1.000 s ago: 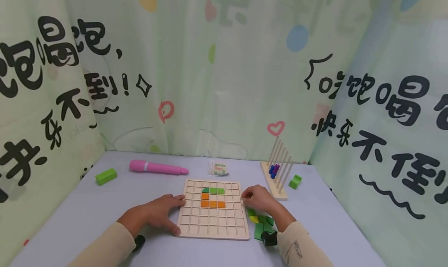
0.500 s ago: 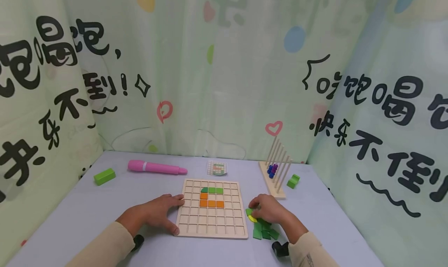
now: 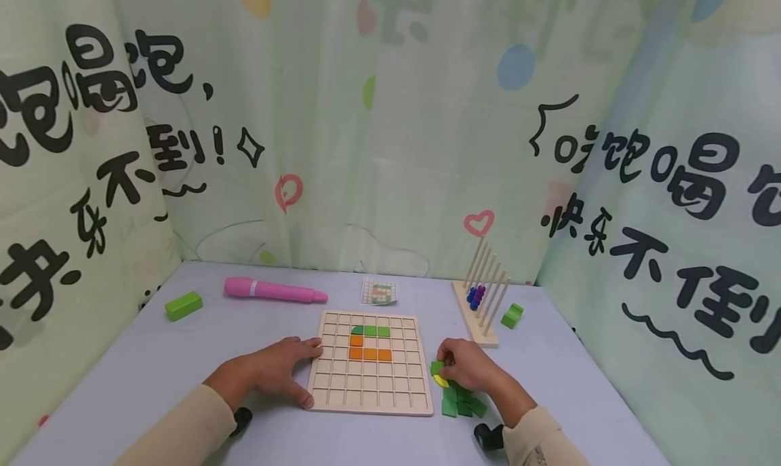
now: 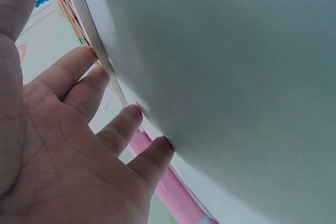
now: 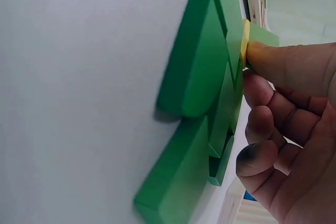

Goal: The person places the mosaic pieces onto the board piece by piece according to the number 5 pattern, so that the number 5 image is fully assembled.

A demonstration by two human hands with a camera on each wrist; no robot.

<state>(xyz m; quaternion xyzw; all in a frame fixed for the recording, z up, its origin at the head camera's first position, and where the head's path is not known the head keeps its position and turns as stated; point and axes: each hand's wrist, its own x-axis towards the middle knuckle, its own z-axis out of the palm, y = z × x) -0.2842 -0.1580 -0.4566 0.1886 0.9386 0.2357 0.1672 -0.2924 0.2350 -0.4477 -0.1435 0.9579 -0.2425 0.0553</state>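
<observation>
My left hand point(image 3: 271, 371) steadies the left edge of a square wooden grid board point(image 3: 366, 401), fingers spread and thumb near its lower corner. In the left wrist view, fingertips point(image 4: 102, 74) meet the board's side. Set in the grid are green tiles point(image 3: 370, 331) and orange tiles point(image 3: 369, 353). Right of the board, my right hand point(image 3: 470, 365) bends over a pile of dark green tiles point(image 3: 464, 401). Its thumb and curled index finger pinch at a light green tile point(image 5: 264, 35), with a yellow piece point(image 5: 244, 43) right at the thumb tip. Part of the pile is hidden beneath that hand.
Behind the board lie a small pattern card point(image 3: 379, 292) and a pink marker-shaped stick point(image 3: 274, 290). A wooden peg rack point(image 3: 482, 317) with blue and purple beads stands back right, beside green blocks point(image 3: 512, 315). Another green block point(image 3: 184, 306) is far left.
My right hand has moved from the board's right edge down to the tile pile, where the light green tile has turned slightly. My left hand has stayed at the board.
</observation>
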